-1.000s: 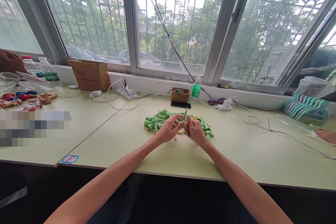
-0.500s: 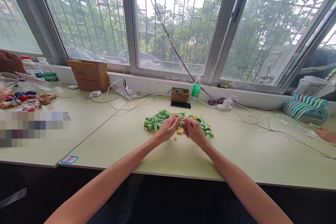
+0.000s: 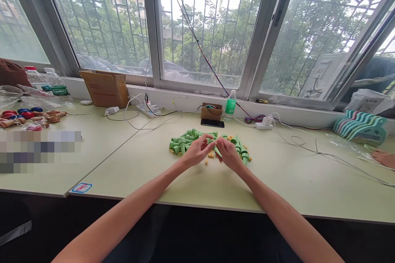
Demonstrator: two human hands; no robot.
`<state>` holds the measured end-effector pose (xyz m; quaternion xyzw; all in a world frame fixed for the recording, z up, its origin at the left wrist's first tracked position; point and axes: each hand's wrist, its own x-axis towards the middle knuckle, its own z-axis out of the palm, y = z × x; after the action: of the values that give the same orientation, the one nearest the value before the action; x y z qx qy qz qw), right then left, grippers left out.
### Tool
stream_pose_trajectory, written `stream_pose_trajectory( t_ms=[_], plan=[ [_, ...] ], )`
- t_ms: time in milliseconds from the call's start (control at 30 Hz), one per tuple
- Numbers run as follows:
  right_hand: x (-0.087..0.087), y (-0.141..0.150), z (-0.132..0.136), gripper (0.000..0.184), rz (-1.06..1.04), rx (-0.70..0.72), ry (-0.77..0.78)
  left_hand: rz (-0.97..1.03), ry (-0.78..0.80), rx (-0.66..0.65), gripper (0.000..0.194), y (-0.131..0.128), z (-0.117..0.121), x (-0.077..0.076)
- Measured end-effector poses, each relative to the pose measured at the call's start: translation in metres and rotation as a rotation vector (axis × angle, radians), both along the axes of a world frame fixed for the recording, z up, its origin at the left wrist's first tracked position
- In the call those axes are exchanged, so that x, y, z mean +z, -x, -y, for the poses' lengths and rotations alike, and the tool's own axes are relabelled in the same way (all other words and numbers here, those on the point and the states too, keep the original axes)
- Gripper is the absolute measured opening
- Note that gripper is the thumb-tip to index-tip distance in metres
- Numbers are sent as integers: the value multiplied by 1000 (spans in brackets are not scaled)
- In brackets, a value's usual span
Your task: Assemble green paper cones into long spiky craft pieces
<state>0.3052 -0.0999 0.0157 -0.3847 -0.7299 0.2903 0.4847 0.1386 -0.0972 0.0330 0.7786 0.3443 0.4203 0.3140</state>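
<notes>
A green cone-shaped plastic spike slants between my hands, its narrow tip pointing down. My right hand is closed around it. My left hand has curled fingers, with thumb and fingertips pinched at the spike's upper end; part of that contact is hidden. Behind and left of my hands lies a pile of similar green spikes, partly covered by my left hand. More green spikes rest to the right of my right hand. Small yellow pieces are scattered on the table beneath and around my hands.
At the back of the table stand a black phone, a small cardboard box and a green-labelled bottle. Cables run along the sill. Teal hangers and another person's hand are at the right, wooden toys at the left.
My hands have turned slightly, and the green spike now shows between them. My left fingers have loosened and spread a little. At the far left, another person's hand has gone from view.
</notes>
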Motion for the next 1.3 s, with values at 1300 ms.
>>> stream_pose_trajectory(
  t_ms=[1300],
  plan=[
    [3, 0, 3, 71, 41, -78, 45, -97, -216, 4, 25, 2, -5, -9]
  ],
)
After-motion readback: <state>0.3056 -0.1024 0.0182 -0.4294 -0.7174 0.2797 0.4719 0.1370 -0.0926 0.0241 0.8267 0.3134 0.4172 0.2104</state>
